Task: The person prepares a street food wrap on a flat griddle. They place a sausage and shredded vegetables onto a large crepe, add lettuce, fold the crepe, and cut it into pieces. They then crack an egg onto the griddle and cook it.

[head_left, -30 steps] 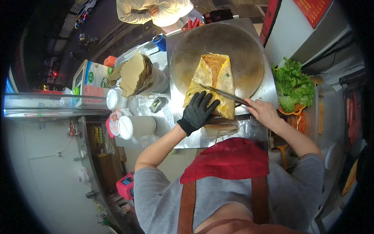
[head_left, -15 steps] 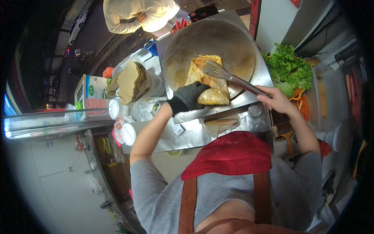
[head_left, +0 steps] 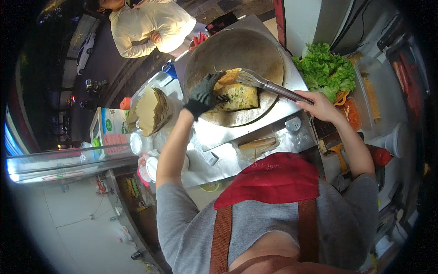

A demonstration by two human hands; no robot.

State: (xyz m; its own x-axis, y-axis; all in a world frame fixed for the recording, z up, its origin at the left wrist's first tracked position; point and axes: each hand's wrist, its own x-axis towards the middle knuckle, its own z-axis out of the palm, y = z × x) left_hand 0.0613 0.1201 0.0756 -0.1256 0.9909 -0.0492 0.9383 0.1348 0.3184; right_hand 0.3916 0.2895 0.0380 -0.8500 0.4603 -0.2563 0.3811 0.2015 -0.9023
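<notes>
A folded egg pancake (head_left: 242, 97), golden and flecked with green, lies on the round griddle (head_left: 273, 68). My left hand (head_left: 204, 97), in a black ribbed glove, is at the pancake's left edge. Its thumb and fingers are on that edge, and part of the pancake is hidden beneath them. In my bare right hand (head_left: 317, 106) are metal tongs (head_left: 278, 90), with my fingers wrapped round the dark handle. The tongs' tips touch the pancake's far part, where an orange-brown surface shows.
Lettuce (head_left: 331, 73) fills an orange basket right of the griddle, beside a tub of shredded orange food (head_left: 351, 114). Brown paper bags (head_left: 153, 112) stand at the left. A shaker (head_left: 293, 123) and a clear tray (head_left: 256, 145) sit nearer me. Beyond the griddle stands a person in a pale shirt (head_left: 148, 27).
My left hand has shifted from the pancake's near edge to its left side. The near flap now lies flat, its green-flecked face showing. The tongs remain at the far part.
</notes>
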